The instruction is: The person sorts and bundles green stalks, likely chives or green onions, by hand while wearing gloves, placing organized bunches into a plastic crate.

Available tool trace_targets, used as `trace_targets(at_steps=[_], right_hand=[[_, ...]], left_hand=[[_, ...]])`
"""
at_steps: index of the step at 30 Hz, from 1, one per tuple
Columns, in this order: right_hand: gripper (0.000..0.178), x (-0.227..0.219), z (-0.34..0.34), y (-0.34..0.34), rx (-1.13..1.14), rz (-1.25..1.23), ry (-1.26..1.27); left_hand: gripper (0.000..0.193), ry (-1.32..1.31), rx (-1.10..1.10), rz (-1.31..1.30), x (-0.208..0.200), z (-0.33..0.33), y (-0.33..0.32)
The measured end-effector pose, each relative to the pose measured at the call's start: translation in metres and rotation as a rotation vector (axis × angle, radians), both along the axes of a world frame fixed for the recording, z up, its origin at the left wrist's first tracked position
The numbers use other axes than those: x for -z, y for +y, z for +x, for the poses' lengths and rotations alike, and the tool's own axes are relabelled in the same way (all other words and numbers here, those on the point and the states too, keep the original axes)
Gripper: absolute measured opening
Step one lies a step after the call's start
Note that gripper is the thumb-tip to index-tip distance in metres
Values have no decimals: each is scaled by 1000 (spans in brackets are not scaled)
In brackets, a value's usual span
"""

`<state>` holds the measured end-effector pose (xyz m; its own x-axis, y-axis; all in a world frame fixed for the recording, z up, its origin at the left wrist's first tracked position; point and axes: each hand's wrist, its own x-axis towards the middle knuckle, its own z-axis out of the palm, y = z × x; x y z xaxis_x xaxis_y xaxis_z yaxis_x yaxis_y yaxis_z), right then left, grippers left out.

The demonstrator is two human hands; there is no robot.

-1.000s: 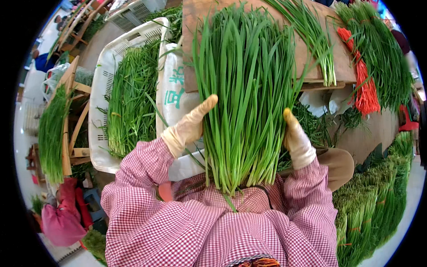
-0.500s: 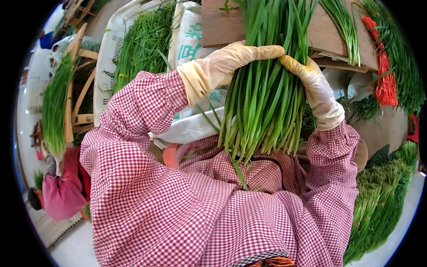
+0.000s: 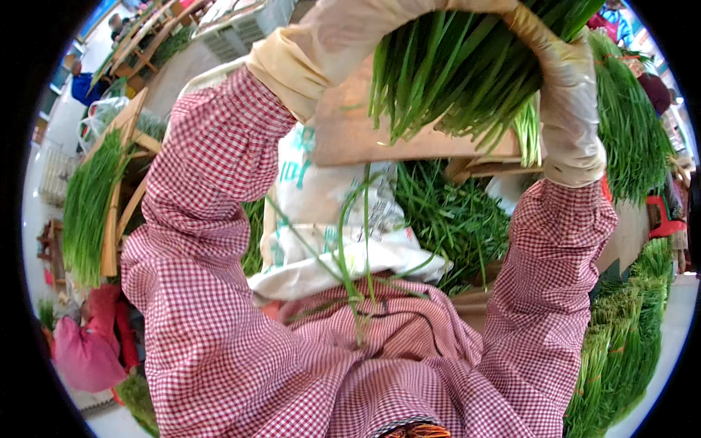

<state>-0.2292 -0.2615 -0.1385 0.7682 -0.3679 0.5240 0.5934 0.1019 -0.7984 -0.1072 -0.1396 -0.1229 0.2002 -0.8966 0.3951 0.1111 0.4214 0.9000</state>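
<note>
Left hand [image 3: 350,33]: gloved, curled round the bundle [image 3: 453,73].
Right hand [image 3: 569,87]: gloved, gripping its right side.
Bundle position: held up, overlapping the board [image 3: 350,124]; cropped by view's top.
Board's near edge: small bunch [image 3: 529,135] reaches it.
Room: gap between sleeves [image 3: 212,175], above sack [image 3: 328,190] and loose greens [image 3: 453,223].

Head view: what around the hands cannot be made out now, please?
In the head view:
Green bundle: far end cut off by the top edge.
Left hand: upper part cut off there too.
Right hand: most fingers hidden behind the bundle.
Stalks on the board: upper ends hidden by the bundle.
</note>
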Motion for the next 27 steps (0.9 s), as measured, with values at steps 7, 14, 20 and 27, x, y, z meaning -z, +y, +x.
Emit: trace_targets(at_steps=[7,14,20,27], right_hand=[[44,69,32,-50,261,-287,55],[41,52,39,-56,366,-373,9],[37,23,55,-53,435,-317,-30],[50,37,53,-51,285,-263,55]], left_hand=[[52,65,-125,-53,23,11,-31],[50,79,-150,-95,17,19,-47],[48,98,-123,-131,-4,20,-58],[43,153,-178,-221,31,19,-62]])
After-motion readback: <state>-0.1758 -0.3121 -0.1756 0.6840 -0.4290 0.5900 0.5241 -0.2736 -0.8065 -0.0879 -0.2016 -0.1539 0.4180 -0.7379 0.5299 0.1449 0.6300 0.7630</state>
